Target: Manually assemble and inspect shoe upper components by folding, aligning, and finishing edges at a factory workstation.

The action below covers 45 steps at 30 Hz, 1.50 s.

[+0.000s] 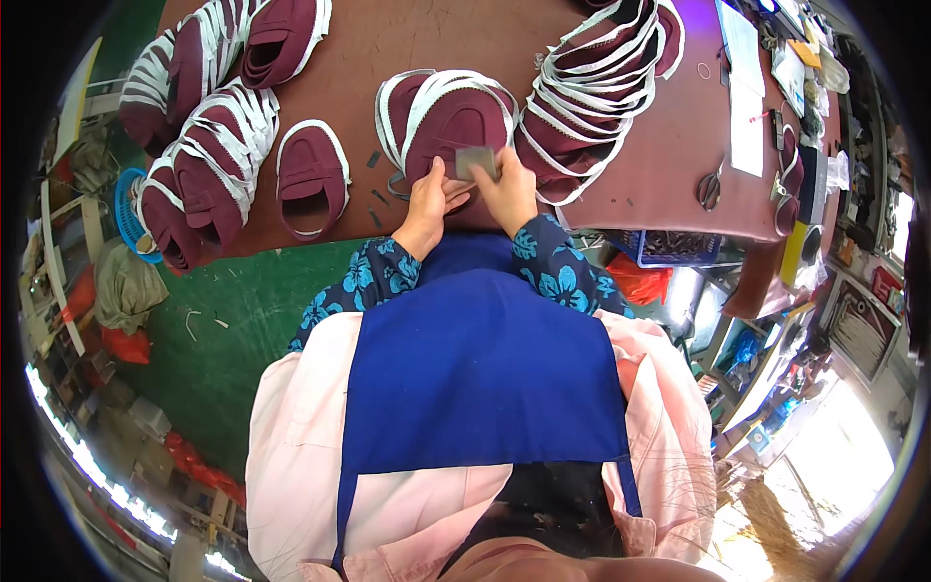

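A maroon shoe upper [454,134] with a white zigzag-edged border lies in front of me at the table's near side, on top of another like it. My left hand [427,206] grips its near edge, thumb on top and fingers curled in below. In my right hand [510,192] is a small grey-olive square piece [474,162], pinched over the upper's near part; it is slightly blurred. Whether the piece touches the upper I cannot tell. A single maroon upper [312,182] lies apart to the left.
Stacked uppers stand at the left [215,160] and right [589,107] on the brown table [669,184]. Scissors [710,190], white paper sheets [745,116] and small dark scraps [374,159] lie there too. A blue basket [669,248] sits below the table's right edge.
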Tool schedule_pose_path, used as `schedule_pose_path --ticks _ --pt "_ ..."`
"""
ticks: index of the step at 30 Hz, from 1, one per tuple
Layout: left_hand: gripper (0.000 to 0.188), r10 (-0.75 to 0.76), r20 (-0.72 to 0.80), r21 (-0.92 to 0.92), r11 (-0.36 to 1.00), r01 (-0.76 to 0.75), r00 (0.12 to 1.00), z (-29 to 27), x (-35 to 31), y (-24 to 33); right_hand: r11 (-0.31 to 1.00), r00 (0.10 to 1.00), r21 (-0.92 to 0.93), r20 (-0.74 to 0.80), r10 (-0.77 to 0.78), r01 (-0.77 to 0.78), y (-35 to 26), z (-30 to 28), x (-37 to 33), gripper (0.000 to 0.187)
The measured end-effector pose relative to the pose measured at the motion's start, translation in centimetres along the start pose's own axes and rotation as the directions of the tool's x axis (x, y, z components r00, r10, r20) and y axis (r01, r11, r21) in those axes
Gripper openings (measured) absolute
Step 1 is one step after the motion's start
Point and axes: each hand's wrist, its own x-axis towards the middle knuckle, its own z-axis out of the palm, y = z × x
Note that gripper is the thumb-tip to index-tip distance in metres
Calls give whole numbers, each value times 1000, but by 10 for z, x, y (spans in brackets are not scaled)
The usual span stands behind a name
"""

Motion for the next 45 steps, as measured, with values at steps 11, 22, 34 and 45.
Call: schedule_pose_path --ticks 11,22,34,45 --pt "17 124 -97 16 992 -123 987 4 -17 12 883 909 374 -189 373 -284 114 -122 -64 29" --pt "31 206 -77 -606 767 -210 975 -29 -73 20 696 947 679 -3 321 -233 92 -143 14 29" --pt "62 368 -122 -166 908 -384 922 -11 -105 -23 786 892 -425 266 -365 448 38 -10 127 34" --pt "46 365 -268 -66 916 -395 891 -16 -71 -36 960 663 222 696 -278 170 19 3 139 37"
